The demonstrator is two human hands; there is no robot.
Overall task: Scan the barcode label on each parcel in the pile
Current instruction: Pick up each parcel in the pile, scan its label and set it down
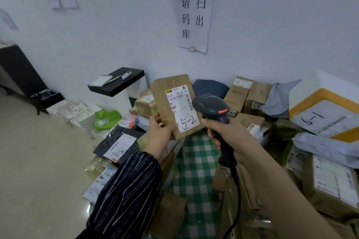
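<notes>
Above the pile (236, 95) heaped along the far edge of the floor (38, 151), the left hand (159, 132) pinches a brown parcel (171, 95) at its lower left corner, its label (182, 108) marked 5-2 facing the camera. The right hand (229, 136) curls its fingers (212, 138) round the handle of the black scanner (211, 105), whose head is just beside the label.

The brown cardboard parcel (171, 91) was raised above the parcel pile (236, 95), upright and slightly tilted. Its white barcode label (181, 107), hand-marked "5-2", faced the camera. The black handheld scanner (210, 103) was also above the pile, head overlapping the label's right edge.
</notes>
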